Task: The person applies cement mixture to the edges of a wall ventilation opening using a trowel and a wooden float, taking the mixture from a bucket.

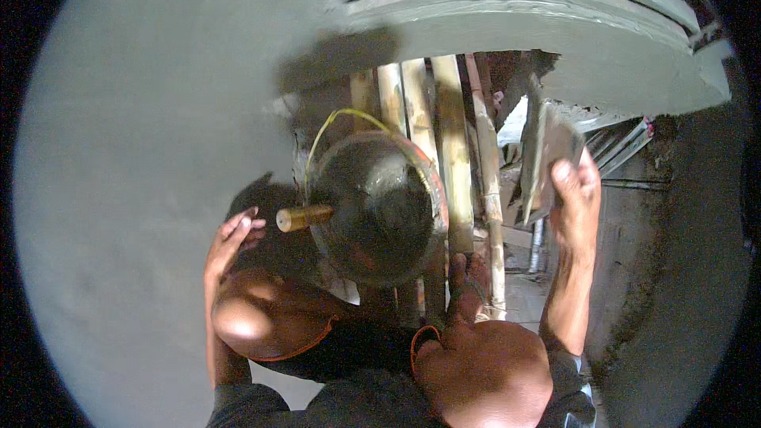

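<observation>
My right hand (577, 190) grips a flat, mortar-smeared board (561, 149), its thumb pressed against one face. The board stands nearly edge-on below the white-grey ledge. Between my knees is a round bucket (380, 257) with wet grey mortar (372, 198) in it and a yellow wire handle (339, 112) raised over its far side. A wooden tool handle (305, 218) sticks out over the bucket's left rim; the tool's other end is hidden in the mortar. Left of that handle, apart from it, my left hand (234, 239) has loosely bent fingers and nothing visible in them.
Bamboo poles (449, 150) laid side by side form the platform under the bucket and my foot (466, 289). A smooth grey plastered wall (135, 190) rises on the left. Ahead, a curved ledge (491, 28) overhangs the poles. Another rough wall (690, 269) stands at right.
</observation>
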`<state>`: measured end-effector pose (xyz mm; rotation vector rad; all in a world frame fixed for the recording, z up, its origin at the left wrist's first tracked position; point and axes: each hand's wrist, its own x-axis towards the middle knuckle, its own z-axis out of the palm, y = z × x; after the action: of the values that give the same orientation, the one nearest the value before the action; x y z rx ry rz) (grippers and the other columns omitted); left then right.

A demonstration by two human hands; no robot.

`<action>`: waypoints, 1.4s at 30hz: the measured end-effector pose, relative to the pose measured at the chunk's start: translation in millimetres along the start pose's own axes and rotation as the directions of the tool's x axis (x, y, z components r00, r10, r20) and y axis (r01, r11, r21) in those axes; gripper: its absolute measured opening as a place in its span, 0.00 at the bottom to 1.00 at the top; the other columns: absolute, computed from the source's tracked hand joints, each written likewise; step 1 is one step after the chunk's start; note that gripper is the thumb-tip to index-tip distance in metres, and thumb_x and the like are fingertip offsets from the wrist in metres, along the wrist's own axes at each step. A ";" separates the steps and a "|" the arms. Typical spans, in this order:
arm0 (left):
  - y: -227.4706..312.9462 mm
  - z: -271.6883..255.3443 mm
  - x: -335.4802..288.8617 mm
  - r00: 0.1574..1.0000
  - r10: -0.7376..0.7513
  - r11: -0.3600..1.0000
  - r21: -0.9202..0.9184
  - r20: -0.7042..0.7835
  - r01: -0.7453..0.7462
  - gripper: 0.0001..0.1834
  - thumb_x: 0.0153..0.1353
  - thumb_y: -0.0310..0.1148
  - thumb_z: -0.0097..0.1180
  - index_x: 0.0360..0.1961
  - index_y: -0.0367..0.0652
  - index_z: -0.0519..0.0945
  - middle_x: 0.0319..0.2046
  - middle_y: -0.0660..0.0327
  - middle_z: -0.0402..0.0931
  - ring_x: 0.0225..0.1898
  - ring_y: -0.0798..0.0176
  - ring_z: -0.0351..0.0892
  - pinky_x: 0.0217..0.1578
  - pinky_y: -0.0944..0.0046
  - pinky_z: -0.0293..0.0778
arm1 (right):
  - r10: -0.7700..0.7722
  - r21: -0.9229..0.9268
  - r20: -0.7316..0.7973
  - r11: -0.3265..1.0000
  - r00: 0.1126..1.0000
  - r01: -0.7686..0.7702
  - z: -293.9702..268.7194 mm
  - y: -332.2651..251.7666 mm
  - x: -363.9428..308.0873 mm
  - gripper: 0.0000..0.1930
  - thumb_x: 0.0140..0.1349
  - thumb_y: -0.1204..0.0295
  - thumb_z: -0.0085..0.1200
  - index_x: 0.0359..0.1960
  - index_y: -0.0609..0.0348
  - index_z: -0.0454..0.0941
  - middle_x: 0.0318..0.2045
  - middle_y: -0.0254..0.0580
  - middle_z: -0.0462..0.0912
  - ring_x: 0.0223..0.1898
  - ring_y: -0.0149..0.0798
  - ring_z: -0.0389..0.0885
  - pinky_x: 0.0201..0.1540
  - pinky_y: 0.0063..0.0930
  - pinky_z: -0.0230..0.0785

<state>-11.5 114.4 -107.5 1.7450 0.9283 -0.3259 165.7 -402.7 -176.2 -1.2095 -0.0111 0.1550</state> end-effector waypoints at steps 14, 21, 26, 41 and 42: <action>-18.7 46.2 123.2 0.905 0.207 0.920 0.242 0.372 -0.309 0.25 0.68 0.49 0.60 0.59 0.42 0.81 0.43 0.65 0.85 0.43 0.69 0.80 0.49 0.61 0.77 | 0.008 -0.420 0.887 0.428 0.461 0.801 114.0 38.3 -77.0 0.31 0.51 0.66 0.73 0.57 0.63 0.78 0.48 0.45 0.83 0.40 0.43 0.84 0.41 0.36 0.81; -3.2 65.4 126.5 0.934 0.048 0.961 0.238 0.355 -0.140 0.23 0.61 0.50 0.66 0.46 0.42 0.83 0.37 0.66 0.81 0.36 0.66 0.78 0.44 0.63 0.75 | 0.114 -0.430 0.902 0.331 0.417 0.840 112.2 56.0 -81.1 0.33 0.49 0.65 0.73 0.58 0.61 0.77 0.54 0.44 0.82 0.46 0.43 0.84 0.44 0.34 0.82; -55.4 65.0 140.2 0.895 0.388 0.882 0.194 0.219 -0.430 0.21 0.61 0.50 0.65 0.44 0.43 0.81 0.33 0.65 0.79 0.30 0.68 0.76 0.33 0.65 0.75 | 0.154 -0.409 0.912 0.310 0.379 0.858 114.1 61.3 -74.6 0.35 0.49 0.65 0.72 0.61 0.60 0.74 0.56 0.43 0.82 0.47 0.42 0.84 0.45 0.35 0.83; -117.4 64.5 108.5 0.998 -0.051 0.992 -0.109 0.039 0.055 0.17 0.66 0.47 0.63 0.48 0.48 0.82 0.36 0.68 0.81 0.36 0.68 0.78 0.38 0.62 0.76 | 0.203 -0.570 0.819 0.185 0.537 0.800 129.9 65.9 -48.3 0.13 0.54 0.65 0.67 0.40 0.52 0.83 0.32 0.39 0.77 0.32 0.44 0.79 0.32 0.37 0.79; -116.2 65.2 109.1 0.999 -0.037 0.994 -0.103 0.019 0.038 0.17 0.66 0.47 0.64 0.48 0.48 0.82 0.37 0.67 0.82 0.37 0.68 0.78 0.39 0.61 0.76 | 0.250 -0.584 0.805 0.184 0.537 0.790 123.5 63.0 -46.3 0.18 0.56 0.64 0.67 0.47 0.54 0.82 0.38 0.41 0.80 0.34 0.45 0.80 0.34 0.38 0.79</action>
<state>-9.2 115.5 -279.7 1.6298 0.9503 -0.3116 101.5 -271.9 -187.7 -2.3092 -1.4631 0.3218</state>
